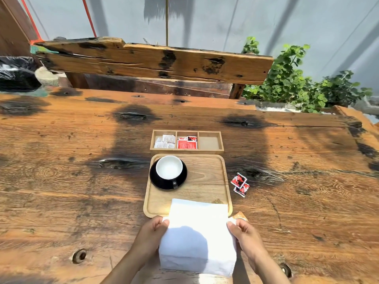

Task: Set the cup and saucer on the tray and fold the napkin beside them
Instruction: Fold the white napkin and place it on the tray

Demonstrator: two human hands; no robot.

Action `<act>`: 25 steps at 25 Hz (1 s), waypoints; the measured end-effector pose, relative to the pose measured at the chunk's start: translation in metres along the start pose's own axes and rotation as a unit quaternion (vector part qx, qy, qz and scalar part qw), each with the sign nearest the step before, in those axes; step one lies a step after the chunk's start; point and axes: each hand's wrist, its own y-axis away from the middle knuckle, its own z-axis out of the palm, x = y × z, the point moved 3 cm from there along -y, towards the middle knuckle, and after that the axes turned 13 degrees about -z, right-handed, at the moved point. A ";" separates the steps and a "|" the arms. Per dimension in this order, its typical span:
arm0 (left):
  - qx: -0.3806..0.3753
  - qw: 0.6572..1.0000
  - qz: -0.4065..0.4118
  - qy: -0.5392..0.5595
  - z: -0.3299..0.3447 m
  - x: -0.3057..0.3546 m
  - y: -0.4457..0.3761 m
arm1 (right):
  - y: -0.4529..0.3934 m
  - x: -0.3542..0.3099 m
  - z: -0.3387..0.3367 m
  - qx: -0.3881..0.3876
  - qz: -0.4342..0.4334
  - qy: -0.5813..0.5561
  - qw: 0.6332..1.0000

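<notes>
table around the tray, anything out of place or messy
Two red sachets lie loose on the table right of the tray, outside the compartment box that holds the other sachets.

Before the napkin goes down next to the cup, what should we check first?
1. Cup sits on saucer: ok.
2. Saucer is on the tray: ok.
3. Bare tray space right of the cup for the napkin: ok.
4. Left hand and right hand each hold a napkin side: ok.
5. Napkin folded small enough: not ok, it overhangs the tray's near edge.
6. Loose packets are off the tray: ok.
</notes>
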 end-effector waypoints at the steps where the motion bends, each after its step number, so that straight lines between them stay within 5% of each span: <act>1: 0.006 1.000 -0.001 0.008 0.001 0.001 -0.005 | -0.004 0.002 0.001 0.014 -0.004 0.015 1.000; 10: 0.028 0.995 -0.056 0.074 0.009 0.007 -0.070 | -0.052 0.014 0.009 0.128 0.046 0.138 0.981; 25: 0.173 0.972 -0.043 -0.150 0.017 0.020 -0.119 | -0.096 0.039 0.013 0.160 0.065 0.342 0.924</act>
